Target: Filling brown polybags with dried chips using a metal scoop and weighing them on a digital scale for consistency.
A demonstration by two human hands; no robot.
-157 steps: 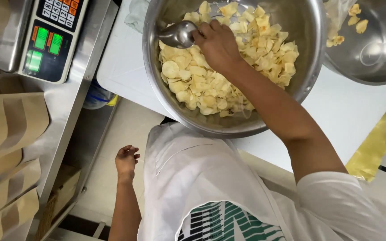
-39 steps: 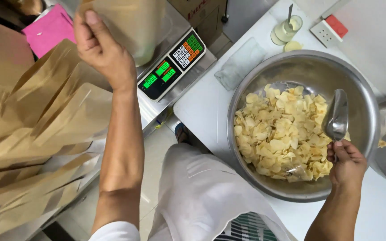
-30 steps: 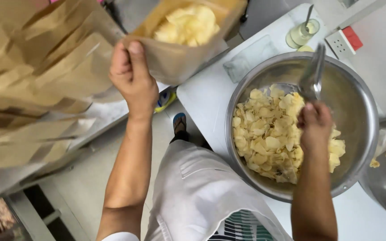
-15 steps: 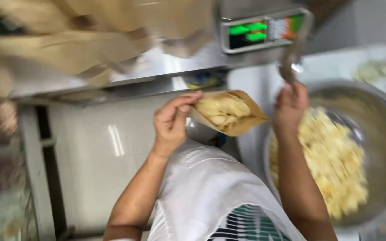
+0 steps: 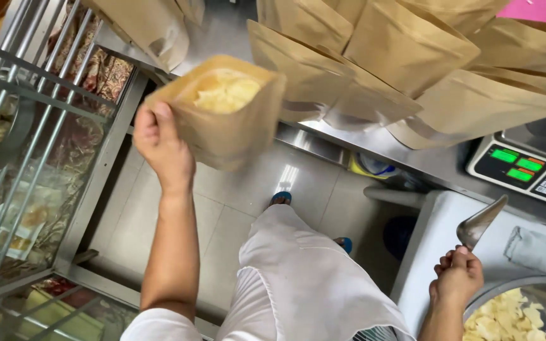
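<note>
My left hand (image 5: 162, 148) grips an open brown paper pouch (image 5: 225, 117) by its left edge and holds it up over the tiled floor. Pale yellow chips (image 5: 225, 95) fill the pouch. Low at the right, my right hand (image 5: 457, 279) is closed around the handle of a metal scoop (image 5: 480, 221), which points up over the white table. Just below that hand lies a steel bowl (image 5: 538, 292) holding more chips (image 5: 507, 316).
Several empty brown pouches (image 5: 412, 69) lie on a steel counter (image 5: 424, 161) along the top. A digital scale (image 5: 529, 167) with green displays stands at the right. A metal wire rack (image 5: 26, 126) with goods behind it fills the left side.
My left hand lifted the filled pouch off the scale and swung it left, away from the counter. My right hand left the chips and now holds the scoop upright beside the bowl.
</note>
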